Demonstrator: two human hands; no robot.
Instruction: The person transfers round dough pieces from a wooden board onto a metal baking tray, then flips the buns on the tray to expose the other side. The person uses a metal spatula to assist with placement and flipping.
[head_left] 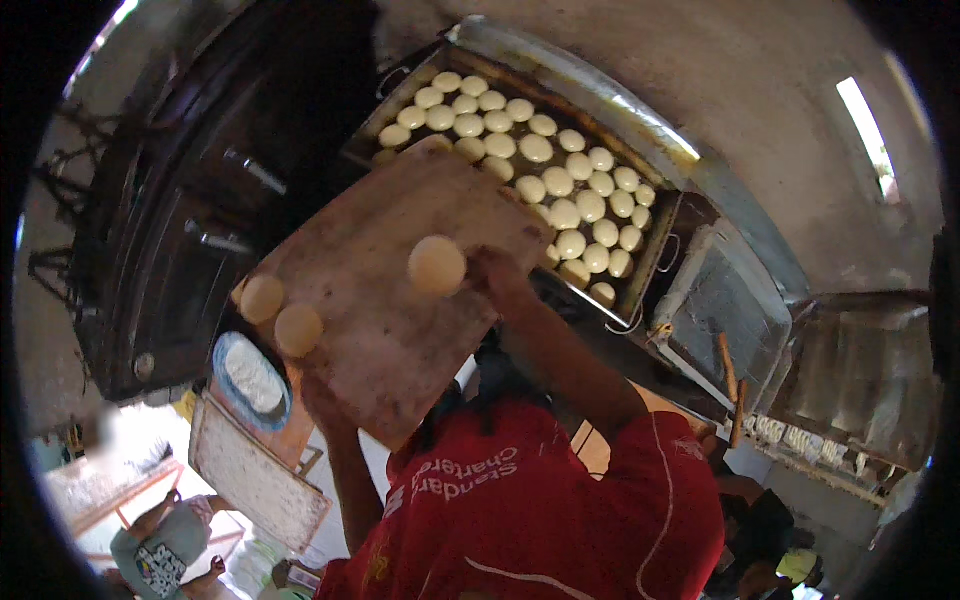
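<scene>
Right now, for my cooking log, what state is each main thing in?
Pan: uncovered, crowded with glossy pale rounds
Board: raised, partly hiding the pan
Two leftmost rounds: on the board
Basin: uncovered, heaped with white powder
Left hand: at board's near edge, partly hidden
Right hand: beside a third round, grip unclear

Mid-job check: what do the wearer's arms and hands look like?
The right sleeve is short and red with a thin white line; the right forearm and left forearm are bare. The right hand is ungloved; the left hand is mostly hidden.

Matt wooden board, glossy dough rounds, matt cloth shirt
</scene>
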